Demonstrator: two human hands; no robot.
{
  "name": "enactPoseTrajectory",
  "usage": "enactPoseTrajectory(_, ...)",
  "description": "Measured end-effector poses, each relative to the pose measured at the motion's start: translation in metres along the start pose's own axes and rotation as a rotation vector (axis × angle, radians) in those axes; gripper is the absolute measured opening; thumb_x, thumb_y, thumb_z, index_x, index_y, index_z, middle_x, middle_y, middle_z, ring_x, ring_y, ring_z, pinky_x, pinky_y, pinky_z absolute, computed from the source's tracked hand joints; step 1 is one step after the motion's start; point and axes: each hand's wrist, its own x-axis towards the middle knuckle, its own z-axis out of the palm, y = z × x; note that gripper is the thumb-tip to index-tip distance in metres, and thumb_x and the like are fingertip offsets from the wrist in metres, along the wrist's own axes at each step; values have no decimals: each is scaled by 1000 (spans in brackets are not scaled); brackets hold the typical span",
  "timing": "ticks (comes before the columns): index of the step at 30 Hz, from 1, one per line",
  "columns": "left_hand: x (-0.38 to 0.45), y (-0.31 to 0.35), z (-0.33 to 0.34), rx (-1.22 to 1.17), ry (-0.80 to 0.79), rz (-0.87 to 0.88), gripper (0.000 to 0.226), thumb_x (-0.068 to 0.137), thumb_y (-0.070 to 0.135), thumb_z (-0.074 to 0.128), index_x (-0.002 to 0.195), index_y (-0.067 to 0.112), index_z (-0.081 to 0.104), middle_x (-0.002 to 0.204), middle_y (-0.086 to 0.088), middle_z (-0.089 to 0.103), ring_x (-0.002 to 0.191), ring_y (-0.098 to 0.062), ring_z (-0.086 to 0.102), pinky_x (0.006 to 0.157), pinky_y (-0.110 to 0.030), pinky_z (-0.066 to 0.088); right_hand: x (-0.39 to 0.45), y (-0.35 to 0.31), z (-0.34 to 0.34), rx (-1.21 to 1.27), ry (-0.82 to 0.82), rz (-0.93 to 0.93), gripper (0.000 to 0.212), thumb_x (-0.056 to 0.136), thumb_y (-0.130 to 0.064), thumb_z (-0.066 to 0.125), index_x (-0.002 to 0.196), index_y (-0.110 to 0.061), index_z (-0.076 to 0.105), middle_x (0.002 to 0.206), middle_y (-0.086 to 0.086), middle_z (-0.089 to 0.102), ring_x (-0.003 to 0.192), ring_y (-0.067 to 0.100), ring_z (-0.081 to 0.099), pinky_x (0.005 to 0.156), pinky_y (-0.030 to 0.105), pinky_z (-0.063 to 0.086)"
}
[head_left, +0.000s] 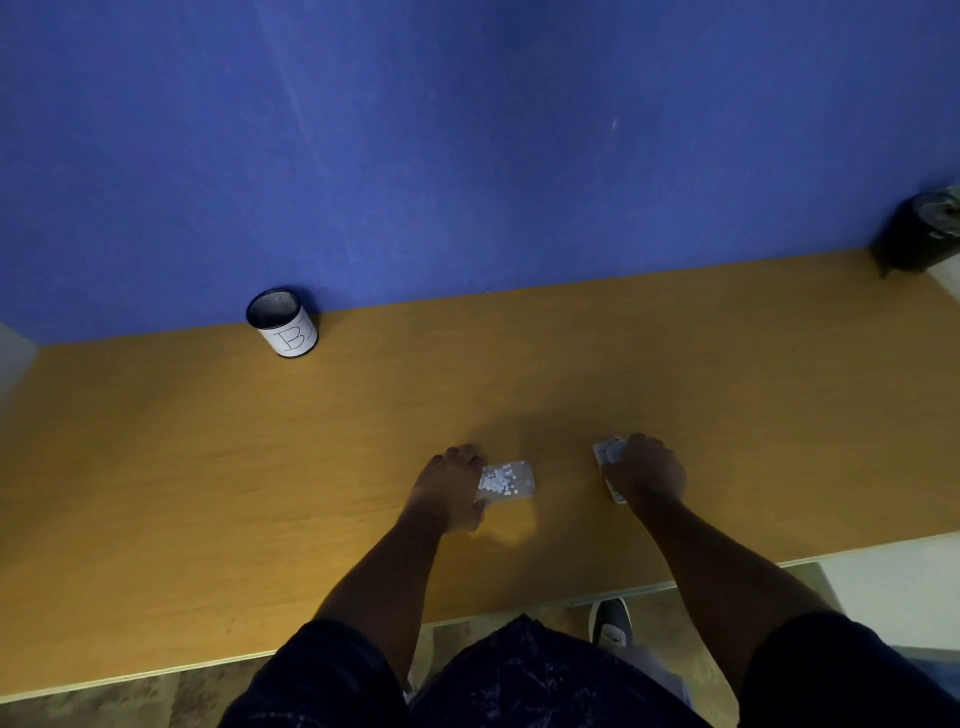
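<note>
Far left, by the wall: cup marked "B1", upright on the surface. Centre: left hand, fingers curled, grips the left edge of a small clear box of white bits lying flat. Near it, apart: right hand, curled round a pale flat piece, too blurred to identify. Far right: dark object.

Blue wall, ochre wooden table, white-dotted card, black-rimmed white cup
</note>
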Motion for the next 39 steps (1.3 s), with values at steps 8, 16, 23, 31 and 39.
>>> enactPoseTrajectory(8, -2, 4, -5, 13, -22, 6, 70, 80, 46, 61, 139, 13, 47, 146, -8, 44, 127, -29, 49, 103, -40, 44, -5, -4, 5, -87, 133, -25, 58, 87, -59, 53, 108, -7, 67, 105, 12, 68, 99, 33, 64, 79, 39, 51)
enactPoseTrajectory(16, -6, 7, -6, -26, 22, -17, 78, 75, 51, 62, 141, 14, 46, 146, -7, 44, 127, -29, 49, 103, -40, 44, -10, -34, 9, 130, -174, -467, 33, 97, -40, 57, 113, -12, 68, 117, 9, 67, 109, 30, 65, 89, 35, 48)
enactPoseTrajectory(23, -4, 0, -24, -35, 138, -49, 70, 73, 57, 58, 126, 11, 54, 123, -7, 54, 111, -28, 55, 90, -38, 48, -14, -63, 15, 338, -323, -367, 28, 98, -25, 55, 116, -10, 71, 106, 7, 72, 100, 24, 68, 75, 17, 48)
enactPoseTrajectory(31, -4, -18, -44, -172, 233, -120, 67, 75, 49, 61, 130, 12, 51, 123, -6, 58, 110, -29, 60, 92, -38, 51, -3, -98, 18, 698, -296, -259, 18, 93, -5, 63, 103, 4, 76, 88, 25, 75, 78, 36, 74, 77, 49, 63)
enactPoseTrajectory(39, -9, -46, -64, -461, 417, -245, 68, 77, 40, 72, 137, 15, 52, 129, -4, 51, 104, -26, 63, 89, -40, 56, 10, -152, 11, 803, -259, -258, 20, 89, -4, 65, 105, 1, 75, 84, 13, 75, 70, 22, 69, 66, 37, 61)
